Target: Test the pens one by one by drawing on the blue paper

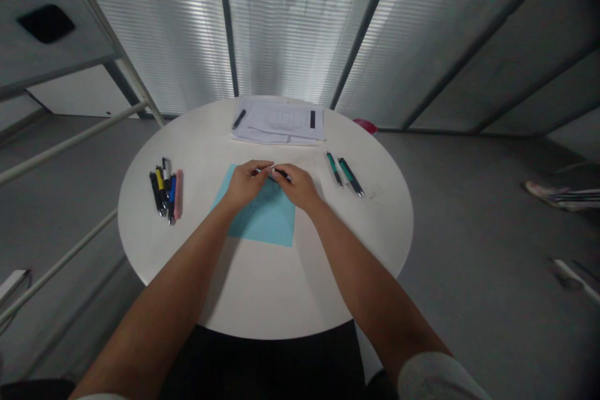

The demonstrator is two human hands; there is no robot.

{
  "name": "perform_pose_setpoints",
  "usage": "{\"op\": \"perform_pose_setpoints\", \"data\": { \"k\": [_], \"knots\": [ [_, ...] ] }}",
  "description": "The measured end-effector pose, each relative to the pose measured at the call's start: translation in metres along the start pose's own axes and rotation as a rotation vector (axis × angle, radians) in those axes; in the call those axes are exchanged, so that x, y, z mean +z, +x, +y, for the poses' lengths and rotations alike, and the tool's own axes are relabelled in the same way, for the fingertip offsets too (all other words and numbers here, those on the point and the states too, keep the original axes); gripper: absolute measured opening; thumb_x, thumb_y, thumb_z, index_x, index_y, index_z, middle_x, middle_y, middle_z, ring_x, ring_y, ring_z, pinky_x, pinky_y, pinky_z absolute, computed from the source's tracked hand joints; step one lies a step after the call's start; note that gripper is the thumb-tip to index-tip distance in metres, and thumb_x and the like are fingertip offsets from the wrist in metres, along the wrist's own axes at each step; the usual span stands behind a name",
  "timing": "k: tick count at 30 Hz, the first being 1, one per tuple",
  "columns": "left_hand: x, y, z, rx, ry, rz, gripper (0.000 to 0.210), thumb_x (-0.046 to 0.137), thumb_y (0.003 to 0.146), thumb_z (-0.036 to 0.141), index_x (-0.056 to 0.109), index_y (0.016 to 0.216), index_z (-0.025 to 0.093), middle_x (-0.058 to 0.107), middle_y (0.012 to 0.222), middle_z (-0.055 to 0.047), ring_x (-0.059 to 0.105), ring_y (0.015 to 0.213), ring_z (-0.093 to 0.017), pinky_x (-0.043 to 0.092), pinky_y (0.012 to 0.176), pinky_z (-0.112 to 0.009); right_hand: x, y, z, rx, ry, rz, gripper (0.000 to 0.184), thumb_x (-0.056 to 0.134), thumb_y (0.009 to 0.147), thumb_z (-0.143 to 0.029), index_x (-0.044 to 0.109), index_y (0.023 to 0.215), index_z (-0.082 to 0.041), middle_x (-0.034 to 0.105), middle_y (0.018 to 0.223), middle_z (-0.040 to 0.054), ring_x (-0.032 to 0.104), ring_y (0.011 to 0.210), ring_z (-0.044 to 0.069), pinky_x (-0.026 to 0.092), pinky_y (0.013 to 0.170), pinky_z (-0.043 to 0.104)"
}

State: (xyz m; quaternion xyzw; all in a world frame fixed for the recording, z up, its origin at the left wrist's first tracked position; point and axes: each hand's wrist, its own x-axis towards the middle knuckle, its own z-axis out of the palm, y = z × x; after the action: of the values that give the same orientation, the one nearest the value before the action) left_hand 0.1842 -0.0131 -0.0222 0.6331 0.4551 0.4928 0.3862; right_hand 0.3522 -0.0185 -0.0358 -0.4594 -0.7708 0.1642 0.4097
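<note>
Both hands meet above the far part of a light blue sheet (262, 225) on the round white table. Closed in a pinch, my left hand (246, 184) holds a small dark piece that looks like part of a pen, mostly covered by the fingers. My right hand (297, 184) is closed too, its thumb and fingertips on a black pen part (281, 173). The fingertips of the two hands almost touch. Whether the dark pieces are joined cannot be made out. Right of the hands lie a slim green-and-black pen (334, 169) and thicker green-and-black pens (351, 177).
A bunch of pens (164, 190), black, yellow, blue and white, lies at the table's left beside a pink pen (179, 194). Printed papers (281, 122) with a black pen (239, 119) on them lie at the far edge. A white rail (75, 140) runs left of the table (281, 300).
</note>
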Motion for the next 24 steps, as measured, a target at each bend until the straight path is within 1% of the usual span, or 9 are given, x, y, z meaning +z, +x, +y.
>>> {"op": "perform_pose_setpoints", "data": {
  "k": [3,5,8,10,15,17,19,21,24],
  "knots": [
    [0.002,0.001,-0.002,-0.018,-0.076,0.013,0.028,0.067,0.074,0.029,0.069,0.099,0.017,0.064,0.070,0.000,0.050,0.048,-0.008,0.038,0.045,-0.022,0.000,0.000,0.000,0.012,-0.009,-0.006,0.025,0.049,0.094,-0.037,0.067,0.105,-0.024,0.070,0.104,0.0037,0.064,0.096,0.017,0.048,0.087,0.030],
    [0.002,0.001,-0.002,-0.034,-0.113,0.029,0.027,0.069,0.072,0.029,0.066,0.096,0.016,0.064,0.073,-0.001,0.050,0.048,-0.008,0.038,0.044,-0.021,0.001,0.000,0.001,0.016,-0.007,-0.002,0.024,0.049,0.094,-0.037,0.067,0.105,-0.024,0.070,0.104,0.0036,0.064,0.096,0.017,0.048,0.087,0.030],
    [0.002,0.000,0.002,-0.059,-0.074,0.005,0.021,0.068,0.073,0.032,0.065,0.085,0.014,0.062,0.068,-0.001,0.050,0.048,-0.008,0.038,0.044,-0.021,0.001,0.000,0.003,-0.005,0.003,0.012,0.024,0.050,0.093,-0.037,0.067,0.104,-0.024,0.070,0.103,0.0040,0.064,0.094,0.017,0.048,0.085,0.030],
    [0.000,-0.001,0.005,-0.060,-0.038,-0.017,0.021,0.066,0.075,0.033,0.067,0.082,0.014,0.061,0.063,-0.001,0.049,0.048,-0.008,0.039,0.045,-0.021,0.002,0.000,0.003,-0.027,0.005,0.023,0.025,0.050,0.093,-0.038,0.067,0.103,-0.023,0.070,0.101,0.0046,0.063,0.093,0.017,0.048,0.084,0.030],
    [-0.002,-0.003,0.010,-0.049,-0.010,-0.048,0.026,0.060,0.079,0.032,0.073,0.090,0.013,0.059,0.057,-0.001,0.050,0.049,-0.010,0.040,0.049,-0.023,0.002,0.000,0.005,-0.017,0.002,0.049,0.030,0.046,0.095,-0.043,0.066,0.106,-0.024,0.070,0.104,0.0049,0.063,0.096,0.018,0.048,0.086,0.031],
    [-0.003,-0.003,0.010,-0.023,0.008,-0.079,0.027,0.058,0.079,0.029,0.074,0.094,0.014,0.064,0.065,-0.003,0.051,0.051,-0.010,0.042,0.051,-0.023,0.002,0.000,0.006,-0.001,-0.007,0.062,0.032,0.045,0.095,-0.044,0.065,0.108,-0.024,0.069,0.105,0.0053,0.063,0.098,0.018,0.047,0.087,0.031],
    [-0.004,-0.004,0.009,0.022,0.040,-0.109,0.028,0.057,0.078,0.027,0.074,0.097,0.015,0.069,0.080,-0.005,0.053,0.055,-0.010,0.044,0.053,-0.023,0.001,0.000,0.006,0.010,-0.021,0.078,0.032,0.044,0.095,-0.045,0.065,0.108,-0.023,0.069,0.105,0.0056,0.063,0.098,0.018,0.047,0.087,0.031],
    [-0.004,-0.004,0.007,0.056,0.068,-0.128,0.032,0.057,0.077,0.024,0.073,0.103,0.017,0.071,0.093,-0.007,0.054,0.058,-0.010,0.045,0.055,-0.023,0.001,0.000,0.006,0.017,-0.034,0.095,0.033,0.043,0.095,-0.045,0.065,0.107,-0.023,0.070,0.104,0.0059,0.063,0.098,0.019,0.047,0.087,0.032],
    [-0.003,-0.004,0.003,0.058,0.063,-0.111,0.040,0.056,0.075,0.020,0.069,0.112,0.017,0.069,0.096,-0.007,0.055,0.061,-0.010,0.046,0.056,-0.023,0.000,0.001,0.004,0.025,-0.042,0.121,0.034,0.043,0.095,-0.046,0.065,0.107,-0.023,0.069,0.105,0.0063,0.063,0.097,0.019,0.048,0.087,0.032]
  ]
}}
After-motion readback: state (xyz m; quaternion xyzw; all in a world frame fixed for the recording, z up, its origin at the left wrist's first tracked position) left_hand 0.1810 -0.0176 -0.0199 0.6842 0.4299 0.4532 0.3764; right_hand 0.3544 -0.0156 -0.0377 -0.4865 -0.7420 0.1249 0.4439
